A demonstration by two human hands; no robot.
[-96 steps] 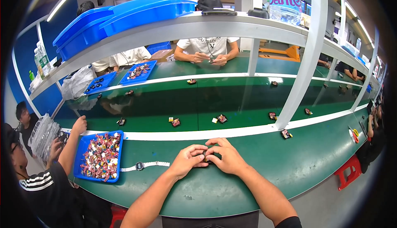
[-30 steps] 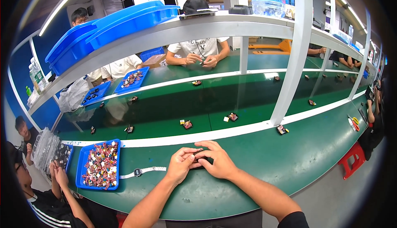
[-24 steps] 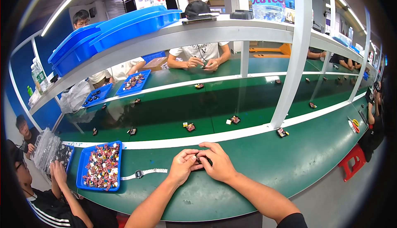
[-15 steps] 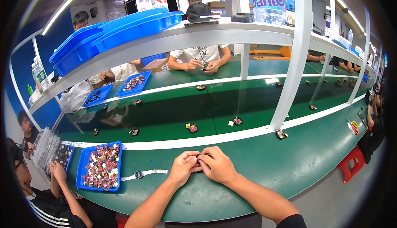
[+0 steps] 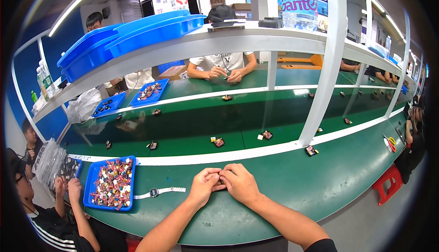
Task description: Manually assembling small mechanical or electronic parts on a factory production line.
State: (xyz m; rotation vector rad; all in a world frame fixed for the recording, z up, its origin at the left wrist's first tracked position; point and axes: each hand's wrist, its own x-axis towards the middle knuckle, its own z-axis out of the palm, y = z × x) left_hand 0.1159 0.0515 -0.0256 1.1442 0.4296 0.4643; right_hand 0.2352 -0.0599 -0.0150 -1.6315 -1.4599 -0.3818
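Both my hands meet over the near green table, fingertips pinched together around a small dark part (image 5: 222, 182). My left hand (image 5: 204, 186) holds it from the left, thumb and fingers closed. From the other side my right hand (image 5: 239, 184) grips it too, its fingers covering most of the part, so its exact kind is hidden. Left of my hands lies a wristwatch (image 5: 154, 192) with a pale link band, stretched flat. Beside it stands a blue tray (image 5: 87, 189) heaped with small reddish, white and yellow electronic pieces (image 5: 112, 183).
Beyond a white rail (image 5: 256, 152), a dark green conveyor belt (image 5: 192, 124) carries several small assemblies (image 5: 218, 142). One assembly (image 5: 311, 151) sits by the upright post (image 5: 323, 69). Scissors (image 5: 390, 144) lie far right, above a red stool (image 5: 388, 185). A co-worker's hands (image 5: 68, 187) work at left.
The assemblies on the belt have shifted slightly to the right. My hands stay nearly in place, fingers still on the part. The co-worker's hands at left have moved apart.
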